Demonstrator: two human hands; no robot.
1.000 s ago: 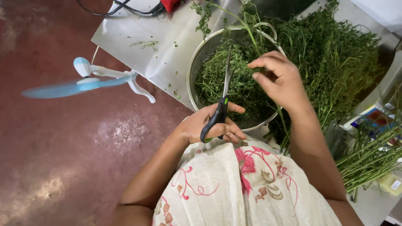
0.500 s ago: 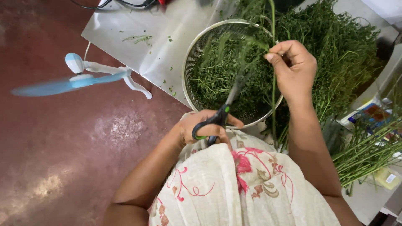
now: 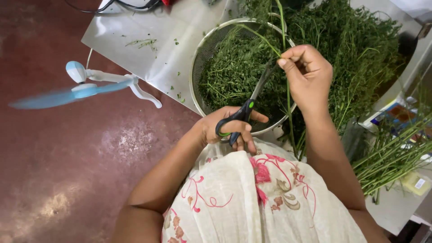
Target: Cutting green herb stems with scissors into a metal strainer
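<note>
left hand [image 3: 227,130]: gripping black scissors [image 3: 246,110]
right hand [image 3: 308,76]: pinching long green stems [image 3: 288,112]
colander [image 3: 200,58]: full of cut greens

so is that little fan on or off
On. The fan's blue blades show only as a long smeared streak beside the white hub, while everything around it is sharp, so they are spinning.

Black scissors [image 3: 245,112] with green-lined handle loops; silver metal colander [image 3: 202,58] holding dark green cut herbs [image 3: 234,72]; pale steel table [image 3: 135,27]; white fan [image 3: 90,81] with light blue blades; reddish-brown floor [image 3: 58,171]; cream garment [image 3: 252,202] printed with pink and tan flowers.
</note>
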